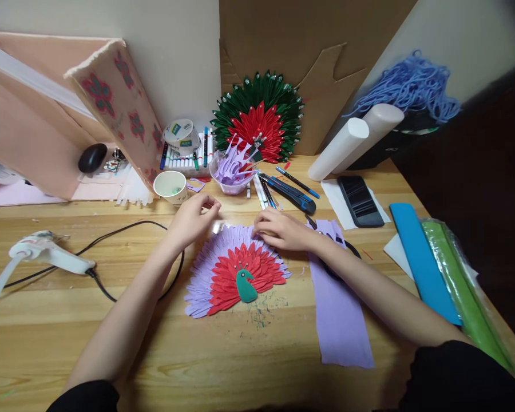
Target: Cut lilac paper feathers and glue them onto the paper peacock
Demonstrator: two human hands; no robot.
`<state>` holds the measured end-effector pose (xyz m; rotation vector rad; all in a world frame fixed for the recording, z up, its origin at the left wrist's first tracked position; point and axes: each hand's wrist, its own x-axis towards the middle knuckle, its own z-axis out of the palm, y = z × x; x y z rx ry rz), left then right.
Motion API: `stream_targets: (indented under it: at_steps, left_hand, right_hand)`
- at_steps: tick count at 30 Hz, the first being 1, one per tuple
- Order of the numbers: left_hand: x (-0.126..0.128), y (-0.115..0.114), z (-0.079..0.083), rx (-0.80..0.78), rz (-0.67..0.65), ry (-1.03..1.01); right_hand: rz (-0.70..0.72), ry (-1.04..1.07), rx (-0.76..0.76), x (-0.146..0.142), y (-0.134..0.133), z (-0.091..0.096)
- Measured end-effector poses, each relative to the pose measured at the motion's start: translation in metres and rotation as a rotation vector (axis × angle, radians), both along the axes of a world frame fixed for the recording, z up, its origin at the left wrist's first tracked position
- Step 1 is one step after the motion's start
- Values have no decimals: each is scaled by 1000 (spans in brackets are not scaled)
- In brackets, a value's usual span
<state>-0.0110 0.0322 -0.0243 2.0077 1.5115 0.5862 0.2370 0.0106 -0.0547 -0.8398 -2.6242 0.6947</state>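
Left hand [193, 222] hovers near the purple-and-red paper peacock fan [225, 280], thumb and forefinger almost meeting; whether they pinch anything, I cannot tell. Right hand [281, 230] curls its fingers at the fan's upper edge, its grip likewise unclear. The fan lies on the pale wooden desk [175, 360], between its front and back edges, left of a purple crepe-paper strip [341, 323] nearer the right edge.
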Motion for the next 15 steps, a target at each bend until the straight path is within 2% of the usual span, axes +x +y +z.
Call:
stream_targets:
  at_steps: [6,10,12,15]
  left_hand:
    - [-4,-8,18,45,1,-22]
    - [-7,-21,26,52,-2,-32]
    - [-17,-35,27,16,22,11]
    - [-42,-68,22,-76,64,97]
  right_hand:
    - [2,-23,17,-4,-5,3]
    - [3,-42,28,-6,-9,9]
    - [-70,-12,16,-6,-14,12]
    - [-352,117,-113,-1,-27,13]
